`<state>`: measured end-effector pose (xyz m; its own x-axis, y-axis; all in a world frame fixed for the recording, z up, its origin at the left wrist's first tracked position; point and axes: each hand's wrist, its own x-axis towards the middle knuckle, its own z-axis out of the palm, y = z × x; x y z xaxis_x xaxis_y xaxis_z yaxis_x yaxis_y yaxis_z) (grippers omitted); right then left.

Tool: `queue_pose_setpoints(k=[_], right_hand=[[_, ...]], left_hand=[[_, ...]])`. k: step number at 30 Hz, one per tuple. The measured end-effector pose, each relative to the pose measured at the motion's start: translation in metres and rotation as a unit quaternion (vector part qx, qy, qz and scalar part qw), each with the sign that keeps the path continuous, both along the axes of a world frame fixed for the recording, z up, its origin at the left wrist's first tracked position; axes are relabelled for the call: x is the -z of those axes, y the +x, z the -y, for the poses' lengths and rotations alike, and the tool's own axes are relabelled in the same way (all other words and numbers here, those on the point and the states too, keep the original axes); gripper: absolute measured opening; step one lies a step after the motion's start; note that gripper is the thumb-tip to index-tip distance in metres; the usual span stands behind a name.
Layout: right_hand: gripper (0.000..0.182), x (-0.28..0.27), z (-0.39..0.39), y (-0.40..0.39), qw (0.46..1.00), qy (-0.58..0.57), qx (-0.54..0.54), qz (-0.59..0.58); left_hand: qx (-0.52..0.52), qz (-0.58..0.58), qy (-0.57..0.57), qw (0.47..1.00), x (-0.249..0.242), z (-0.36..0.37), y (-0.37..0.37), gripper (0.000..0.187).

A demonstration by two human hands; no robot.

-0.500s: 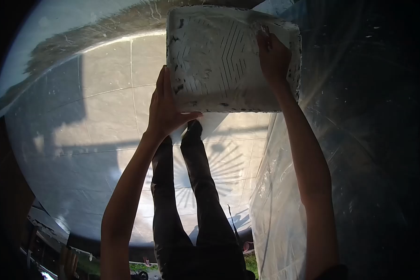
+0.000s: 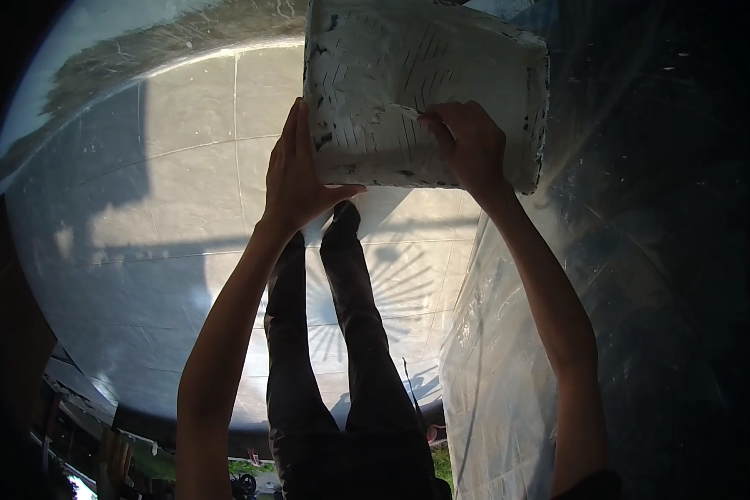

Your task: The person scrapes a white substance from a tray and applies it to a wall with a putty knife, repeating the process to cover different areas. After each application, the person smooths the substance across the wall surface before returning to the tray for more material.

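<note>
A whitish paint tray [image 2: 496, 83] with slanted ridges and dark chipped edges fills the top middle of the view. My left hand [image 2: 296, 171] grips its lower left corner, fingers along the side and thumb under the bottom edge. Over the tray's lower middle, my right hand [image 2: 468, 143] is closed in a pinch on a small pale tool [image 2: 407, 110], whose tip points left and rests at the ridged surface. What kind of tool it is cannot be made out.
Below are my dark-trousered legs [image 2: 362, 333] on a pale sheeted floor [image 2: 192, 183]. Clear plastic sheeting [image 2: 500, 367] hangs on the right. A curved pale edge runs along the upper left. Grass and a wheel-like object [image 2: 246, 485] show at the bottom.
My right hand has moved down and left across the tray with the pale tool. The tray has shifted slightly up and tilted a little, my left hand still on its corner.
</note>
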<state>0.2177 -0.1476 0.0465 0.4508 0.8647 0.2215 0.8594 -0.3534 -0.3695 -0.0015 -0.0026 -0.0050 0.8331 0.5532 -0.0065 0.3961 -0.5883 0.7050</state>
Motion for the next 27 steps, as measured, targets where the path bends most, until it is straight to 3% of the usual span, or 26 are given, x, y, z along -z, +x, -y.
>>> queue_pose_setpoints(k=[6, 13, 18, 27], right_hand=[[0.009, -0.009, 0.027, -0.035, 0.994, -0.046, -0.094, -0.028], [0.012, -0.011, 0.022, -0.028, 0.994, -0.054, -0.085, -0.041], [0.014, -0.014, 0.016, -0.025, 0.981, -0.111, -0.129, -0.097], [0.023, -0.014, 0.007, -0.01, 0.966, -0.155, -0.093, -0.186]], left_hand=[[-0.003, 0.004, 0.003, 1.0, 0.002, 0.001, 0.0, 0.137], [-0.008, 0.014, -0.005, 1.0, 0.002, 0.002, 0.0, 0.139], [-0.004, 0.018, 0.006, 1.0, 0.001, 0.002, 0.0, 0.137], [-0.014, 0.012, -0.014, 1.0, 0.004, 0.003, 0.0, 0.144]])
